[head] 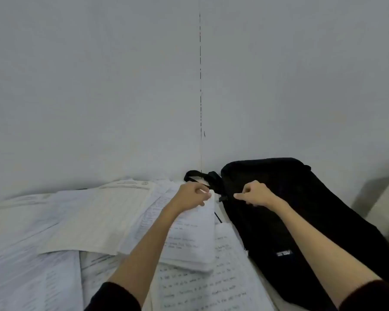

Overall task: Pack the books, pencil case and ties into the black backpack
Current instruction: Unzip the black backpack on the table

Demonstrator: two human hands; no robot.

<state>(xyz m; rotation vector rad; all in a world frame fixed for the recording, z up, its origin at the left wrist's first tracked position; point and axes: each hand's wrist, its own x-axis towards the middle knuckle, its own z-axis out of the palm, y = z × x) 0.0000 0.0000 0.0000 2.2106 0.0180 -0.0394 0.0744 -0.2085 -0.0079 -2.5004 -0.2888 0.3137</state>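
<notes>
Black backpack (301, 209) lies flat on the desk (265, 286), still closed, its carry loop toward the wall; open handwritten books (189, 239) spread just left of it, while pencil case and ties are not in view. Right hand (254, 195) rests curled at the backpack's top edge, apparently pinching a zipper pull (too dark to confirm), and left hand (194, 194) hovers just left of the backpack, fingers loosely curled, holding nothing; risk as judged: with the backpack unbraced, a pull may drag it over the pages and crease them. Small white logo patch (283, 253) on the backpack's near end is unreadable; the book handwriting is too blurred to read.
</notes>
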